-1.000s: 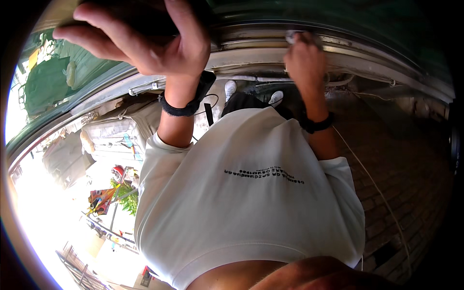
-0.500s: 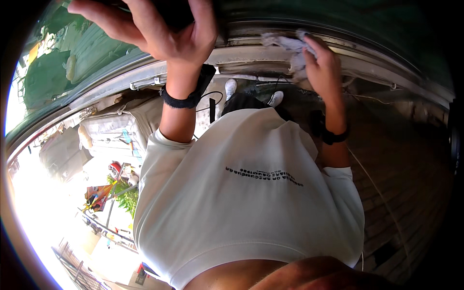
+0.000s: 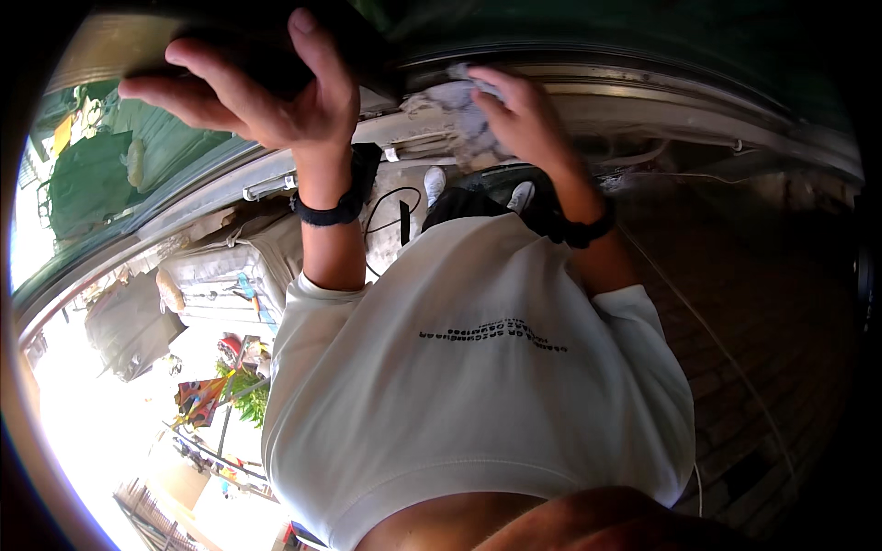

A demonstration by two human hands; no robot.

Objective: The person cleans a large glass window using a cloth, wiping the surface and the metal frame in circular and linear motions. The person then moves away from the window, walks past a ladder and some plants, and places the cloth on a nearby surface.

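Left hand (image 3: 266, 92) fingers spread under dark object (image 3: 276, 55), prob. touching; right hand (image 3: 524, 115) presses pale rag (image 3: 469, 119) on ledge (image 3: 661, 106).

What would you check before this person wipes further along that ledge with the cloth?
1. Cloth held in the right hand: ok, the fingers press it to the ledge.
2. Left hand braced: cannot tell, it is raised with fingers spread by a dark object.
3. Loose cable away from the feet: not ok, it hangs near the shoes.
4. Footing: cannot tell, the shirt hides most of it.
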